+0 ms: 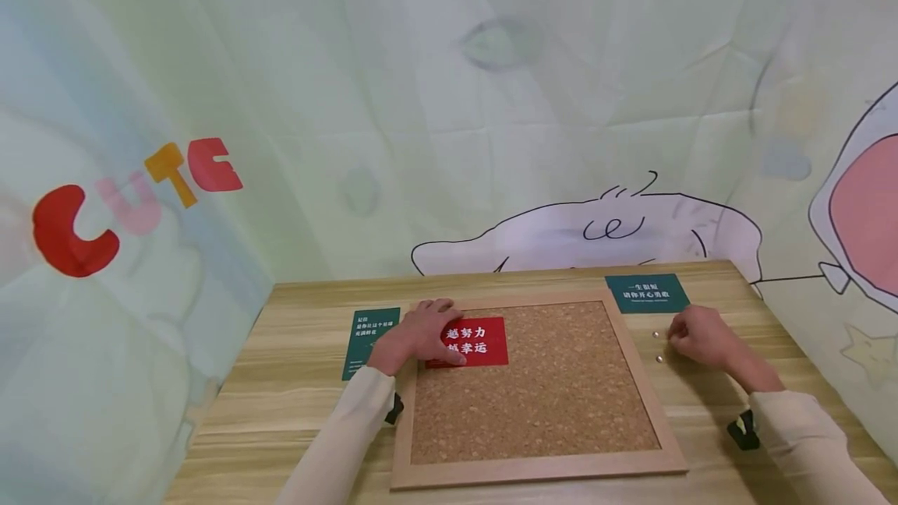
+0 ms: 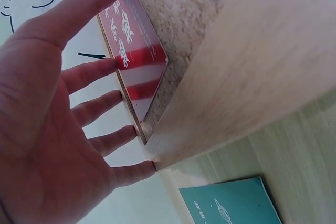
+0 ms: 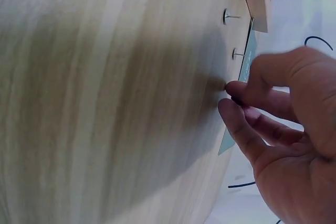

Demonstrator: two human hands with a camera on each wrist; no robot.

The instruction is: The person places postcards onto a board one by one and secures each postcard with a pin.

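Observation:
My left hand lies with fingers spread over the upper left corner of a framed cork board. Its thumb touches a red card with white Chinese lettering, and the fingertips reach the wooden frame's edge in the left wrist view. To the right of the board, my right hand is down at the tabletop, thumb and index finger brought close together. A dark bit shows between these fingertips; I cannot tell whether they hold it. Beside them two thumbtacks, one thumbtack and another thumbtack, stand point up.
One green card lies left of the board, partly behind the left forearm. Another green card is at the table's back right. The wooden table backs onto a printed curtain with cartoon drawings.

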